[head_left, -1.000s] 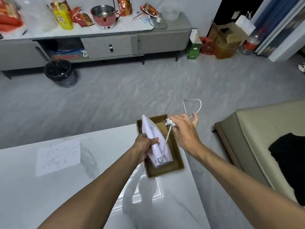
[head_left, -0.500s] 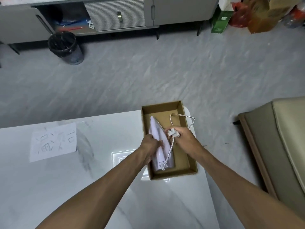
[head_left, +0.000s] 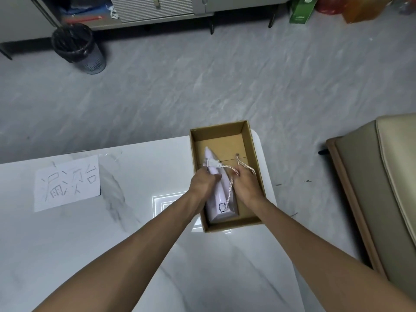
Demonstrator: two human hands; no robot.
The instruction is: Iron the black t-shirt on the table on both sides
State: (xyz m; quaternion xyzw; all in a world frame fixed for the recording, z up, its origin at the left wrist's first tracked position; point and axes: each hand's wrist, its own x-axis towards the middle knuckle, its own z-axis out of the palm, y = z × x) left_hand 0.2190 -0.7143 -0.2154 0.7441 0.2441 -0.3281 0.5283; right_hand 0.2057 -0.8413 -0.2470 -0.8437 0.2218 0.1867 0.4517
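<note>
A white marble-look table [head_left: 67, 244] fills the lower view, with a handwritten paper sheet [head_left: 67, 183] at 9 o'clock and an open cardboard box [head_left: 253, 154] on its 1 o'clock corner. Beyond it is grey floor [head_left: 202, 86], with a lined waste bin [head_left: 77, 48] at 11 o'clock, a grey cabinet [head_left: 157, 7] at 12 and a beige sofa [head_left: 382, 188] at 3.

The pale iron [head_left: 221, 199] lies in the box. The left hand [head_left: 202, 183] grips its body, and the right hand [head_left: 246, 185] has its fingers curled round the braided cord [head_left: 229, 192].

A second ago the iron was tilted up and the cord looped out over the floor. The plug [head_left: 212, 163], pinched in the right hand half a second ago, now rests on the iron's nose. The black t-shirt, then on the sofa, has left the view.
</note>
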